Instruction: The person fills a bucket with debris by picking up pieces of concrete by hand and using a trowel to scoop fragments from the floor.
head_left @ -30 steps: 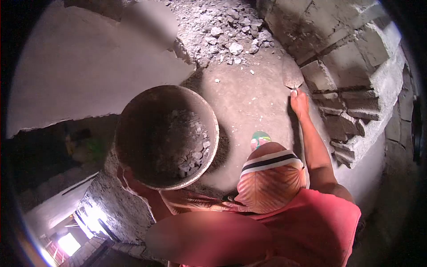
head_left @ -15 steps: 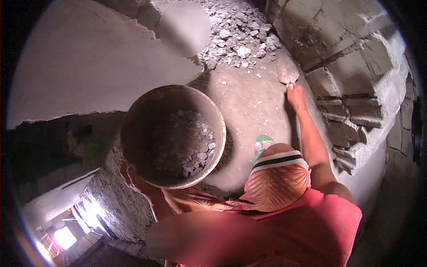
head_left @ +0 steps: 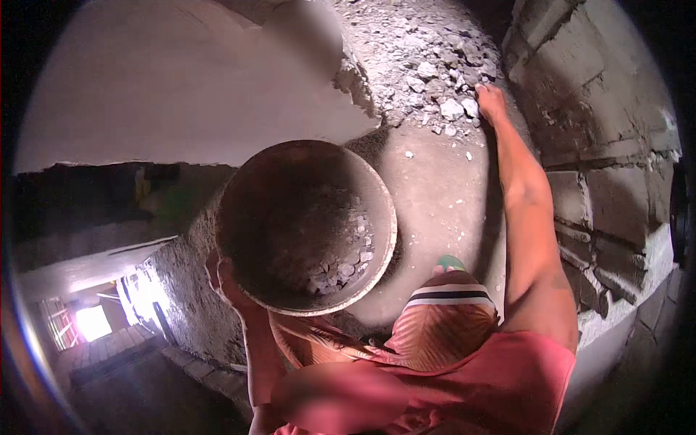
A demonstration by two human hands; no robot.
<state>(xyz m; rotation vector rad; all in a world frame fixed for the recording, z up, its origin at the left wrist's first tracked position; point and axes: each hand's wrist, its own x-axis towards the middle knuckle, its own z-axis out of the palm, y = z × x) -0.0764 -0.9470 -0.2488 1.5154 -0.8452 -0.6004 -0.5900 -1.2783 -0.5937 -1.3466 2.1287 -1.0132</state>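
A person's left hand [head_left: 221, 279] grips the near rim of a round pan [head_left: 308, 225], fingers wrapped under its edge, with broken stones lying in the pan's bottom just beyond that hand. The right hand [head_left: 491, 101], arm stretched far forward, rests on the edge of a rubble pile [head_left: 428, 65]; whether its fingers are closed on anything cannot be told. A block wall [head_left: 602, 167] rises just right of that arm
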